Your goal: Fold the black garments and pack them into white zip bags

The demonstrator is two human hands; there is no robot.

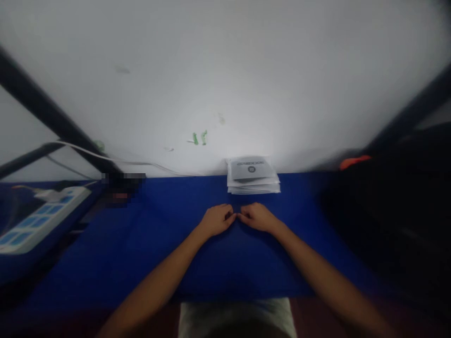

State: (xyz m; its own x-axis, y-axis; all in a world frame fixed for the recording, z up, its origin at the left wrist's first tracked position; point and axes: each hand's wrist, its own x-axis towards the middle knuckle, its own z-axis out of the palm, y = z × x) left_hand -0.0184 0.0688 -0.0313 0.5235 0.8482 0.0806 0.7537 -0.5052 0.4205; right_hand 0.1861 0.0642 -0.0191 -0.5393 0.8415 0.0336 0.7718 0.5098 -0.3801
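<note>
My left hand (218, 219) rests on the blue tabletop (239, 267) with its fingers curled in. Opposite it, my right hand (258, 217) lies in the same loosely closed pose, and the two thumb tips meet or nearly meet. I see nothing held in either hand. Just beyond them, against the wall, sits a stack of flat white packets (252, 174). The top one carries dark printed lettering and a round logo, upside down from here.
A white power strip (45, 220) with blue sockets lies at the left, a plug in it. A pale cable (141, 163) runs along the white wall (282, 84). Dark frame bars (52, 103) slant at both sides. On the right are a large dark shape (398, 211) and an orange item (354, 162).
</note>
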